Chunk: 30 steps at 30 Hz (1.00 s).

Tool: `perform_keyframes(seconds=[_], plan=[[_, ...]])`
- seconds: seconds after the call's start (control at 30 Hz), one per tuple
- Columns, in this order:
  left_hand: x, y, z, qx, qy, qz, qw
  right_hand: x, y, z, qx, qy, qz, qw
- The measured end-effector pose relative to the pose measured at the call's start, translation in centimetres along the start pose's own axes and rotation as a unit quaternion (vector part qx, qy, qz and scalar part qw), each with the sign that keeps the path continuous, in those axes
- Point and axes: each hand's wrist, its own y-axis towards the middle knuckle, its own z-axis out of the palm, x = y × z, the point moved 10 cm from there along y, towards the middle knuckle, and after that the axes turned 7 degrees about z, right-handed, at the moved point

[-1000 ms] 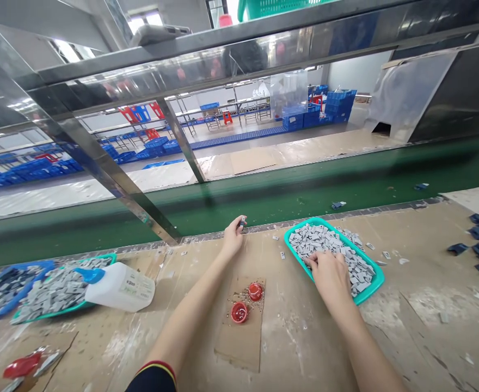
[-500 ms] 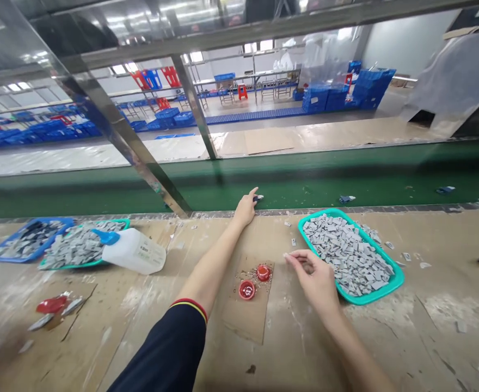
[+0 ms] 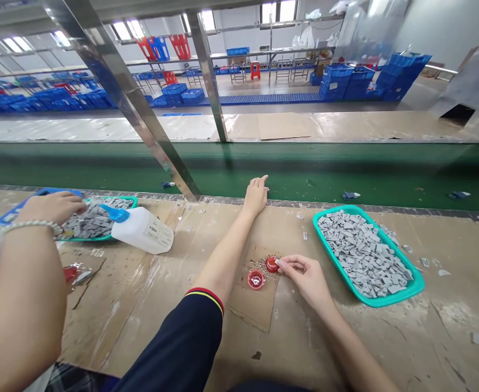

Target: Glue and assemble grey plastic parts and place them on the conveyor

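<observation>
My left hand (image 3: 256,195) reaches to the table's far edge, at the rim of the green conveyor belt (image 3: 305,174), with fingers stretched out and nothing in them. My right hand (image 3: 307,276) is closed in a pinch on a small grey piece (image 3: 277,264), held at one of two red caps (image 3: 271,264) on a cardboard scrap (image 3: 253,305). The other red cap (image 3: 256,280) sits just left of it. A teal tray (image 3: 406,294) heaped with several grey pieces lies to the right of my right hand.
At the left, another person's arm with a bead bracelet (image 3: 27,226) reaches into a second teal tray (image 3: 100,237) of grey pieces. A white glue bottle (image 3: 143,231) lies beside it. A slanted steel post (image 3: 141,120) rises from the table edge. Loose blue pieces (image 3: 349,195) sit on the belt.
My right hand left the teal tray with a grey piece and moved left to the red cap. My left hand reached to the belt and opened. Another person's arm came in at left.
</observation>
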Motion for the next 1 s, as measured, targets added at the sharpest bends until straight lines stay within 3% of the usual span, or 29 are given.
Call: perform_keyframes(seconds=[0.3, 1.0], plan=[[-0.9, 0.0, -0.6, -0.011, 0.008, 0.022, 1.0, -0.6, 0.2, 0.1, 0.006, -0.043, -0.002, 0.999], [-1.5, 0.0, -1.1, 0.013, -0.008, 0.032, 0.999, -0.5, 0.2, -0.7, 0.019, 0.021, 0.026, 0.999]])
